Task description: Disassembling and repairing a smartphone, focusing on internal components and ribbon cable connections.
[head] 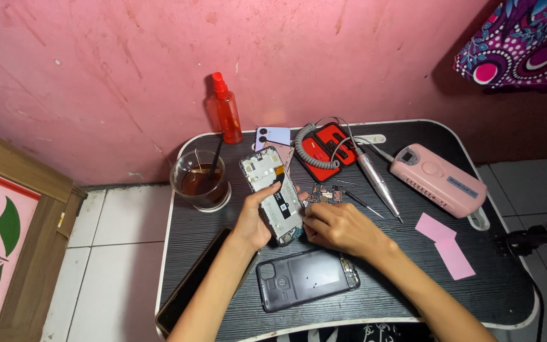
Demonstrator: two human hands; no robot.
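An opened phone (271,190) with its bare inner frame showing lies tilted on the small black table (501,285). My left hand (252,218) grips its left edge, thumb on top. My right hand (340,227) pinches at the phone's lower right corner, fingers closed there; what it holds is hidden. A dark phone back cover (305,277) lies just in front of both hands. A small circuit board (325,193) rests behind my right hand.
A glass of dark drink (201,180), a red spray bottle (225,111), a lilac phone (272,135), a red-black case with coiled cable (324,149), a pen-shaped tool (378,180), a pink device (438,179), pink papers (446,244) and a dark phone (191,285) surround them.
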